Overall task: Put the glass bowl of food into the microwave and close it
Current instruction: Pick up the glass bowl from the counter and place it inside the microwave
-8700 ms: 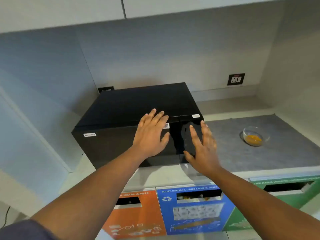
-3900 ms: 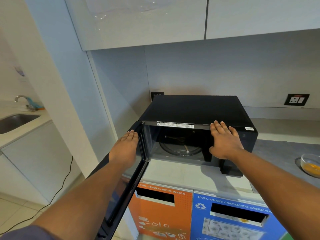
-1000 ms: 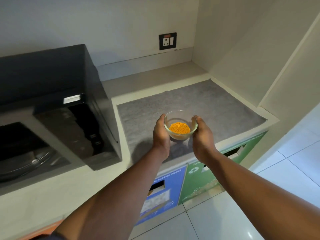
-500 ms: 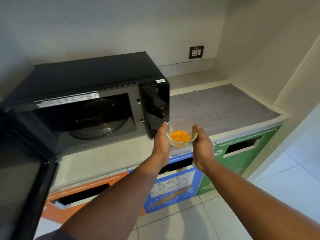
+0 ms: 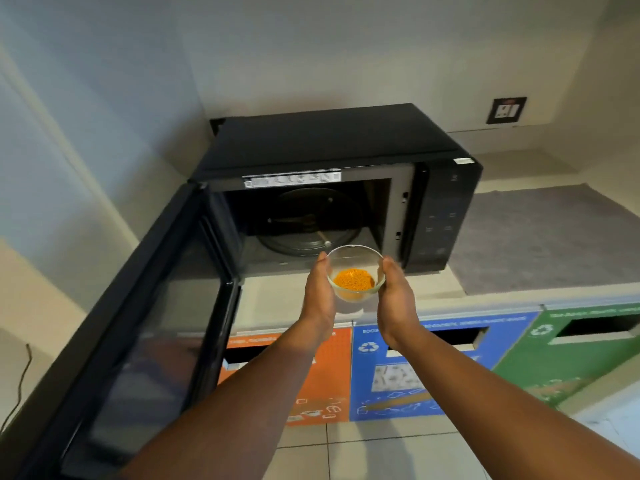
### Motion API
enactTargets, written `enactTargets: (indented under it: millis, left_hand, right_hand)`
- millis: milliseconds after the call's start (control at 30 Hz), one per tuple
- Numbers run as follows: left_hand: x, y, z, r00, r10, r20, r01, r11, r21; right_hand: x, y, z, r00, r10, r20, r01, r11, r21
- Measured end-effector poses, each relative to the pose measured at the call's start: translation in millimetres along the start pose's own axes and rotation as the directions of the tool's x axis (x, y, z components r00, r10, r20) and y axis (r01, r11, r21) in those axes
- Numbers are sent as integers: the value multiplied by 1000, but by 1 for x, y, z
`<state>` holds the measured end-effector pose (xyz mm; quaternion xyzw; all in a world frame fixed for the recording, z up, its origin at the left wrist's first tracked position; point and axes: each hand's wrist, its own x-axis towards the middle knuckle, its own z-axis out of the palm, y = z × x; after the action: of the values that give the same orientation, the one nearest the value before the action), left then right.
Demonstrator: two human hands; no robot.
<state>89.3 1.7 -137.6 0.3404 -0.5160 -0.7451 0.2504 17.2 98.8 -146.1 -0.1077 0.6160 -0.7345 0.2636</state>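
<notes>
A small clear glass bowl (image 5: 356, 263) with orange food in its bottom is held in the air between both hands. My left hand (image 5: 318, 296) grips its left side and my right hand (image 5: 396, 299) grips its right side. The bowl hangs just in front of the open cavity of the black microwave (image 5: 329, 143), over the counter's front strip. Inside the cavity lies the round glass turntable (image 5: 308, 226). The microwave door (image 5: 145, 327) is swung wide open to the left, toward me.
A grey mat (image 5: 540, 237) covers the counter right of the microwave. Orange (image 5: 332, 372), blue (image 5: 415, 375) and green (image 5: 588, 355) waste-bin fronts with slots sit under the counter. A wall socket (image 5: 506, 110) is at the back right. A cable (image 5: 20, 382) hangs at the far left.
Both hands have carried the bowl left from beside the control panel to right in front of the open cavity. The view has turned toward the microwave.
</notes>
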Motion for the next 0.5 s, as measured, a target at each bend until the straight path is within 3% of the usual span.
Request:
enactTargets:
  millis: [200,500]
  left_hand:
    - [52,15,-29,994,72,-82,-79,994,-78]
    - [147,28,-33,969,161,-189,-199,959,-203]
  right_hand:
    - [66,8,44,990,-11,138,10,1000,6]
    - [172,13,86,975,6,221,-24,997,80]
